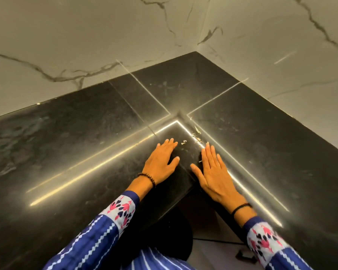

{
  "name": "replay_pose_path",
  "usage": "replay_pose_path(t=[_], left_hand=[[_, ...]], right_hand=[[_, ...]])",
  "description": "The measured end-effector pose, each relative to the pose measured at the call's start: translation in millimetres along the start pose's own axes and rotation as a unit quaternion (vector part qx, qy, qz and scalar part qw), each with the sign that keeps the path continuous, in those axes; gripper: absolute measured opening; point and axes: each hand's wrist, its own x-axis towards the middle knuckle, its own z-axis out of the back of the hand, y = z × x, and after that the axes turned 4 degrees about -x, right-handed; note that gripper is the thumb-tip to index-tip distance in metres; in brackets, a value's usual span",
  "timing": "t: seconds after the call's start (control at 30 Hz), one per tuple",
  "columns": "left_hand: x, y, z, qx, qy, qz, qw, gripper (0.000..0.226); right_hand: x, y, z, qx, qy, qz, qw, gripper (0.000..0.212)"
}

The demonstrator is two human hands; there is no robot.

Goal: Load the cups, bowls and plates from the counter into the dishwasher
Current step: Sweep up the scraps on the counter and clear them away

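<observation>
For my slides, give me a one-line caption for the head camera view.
Left hand and right hand lie flat at the inner corner of the dark counter, below marble-patterned walls.

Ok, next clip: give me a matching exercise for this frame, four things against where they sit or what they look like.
Things:
1. beaded bracelet
2. plain black band
3. pale crumbs
4. wall

Descriptions:
A. white marble with dark veins
B. at the wrist of the right hand
C. on the black counter, near the fingertips
D. at the wrist of the left hand

Pairs: 1-D, 2-B, 3-C, 4-A
</observation>
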Motion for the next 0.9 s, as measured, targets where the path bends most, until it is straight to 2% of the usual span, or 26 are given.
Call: replay_pose_path(t=[0.13,0.27,0.4,0.5,0.6,0.77,0.9], left_hand=[[13.7,-3.6,-21.9,0.137,0.055,-0.043,0.988,0.066],[14.9,1.2,-38.6,0.242,0.001,-0.077,0.967,0.058],[35.0,8.4,-34.0,0.252,0.027,-0.120,0.960,0.055],[58.1,10.5,-26.2,0.246,0.062,-0.142,0.957,0.057],[80.9,14.5,-22.8,0.263,0.060,-0.151,0.951,0.059],[89.8,16.3,-26.7,0.223,0.030,-0.105,0.969,0.064],[99.1,11.5,-25.4,0.188,0.026,-0.058,0.980,0.072]], right_hand=[[-32.7,13.5,-11.9,0.000,0.005,-0.058,0.998,0.089],[-27.2,26.5,-16.6,0.021,-0.003,-0.076,0.997,0.083],[7.9,25.6,-14.4,0.036,-0.017,-0.055,0.998,0.071],[34.9,19.7,-13.7,0.018,-0.018,-0.045,0.999,0.069],[53.4,15.0,-13.5,0.002,-0.033,-0.055,0.998,0.070],[43.2,19.0,-17.5,0.029,-0.046,-0.197,0.979,0.095],[47.2,28.7,-16.3,0.029,-0.038,-0.224,0.974,0.097]])
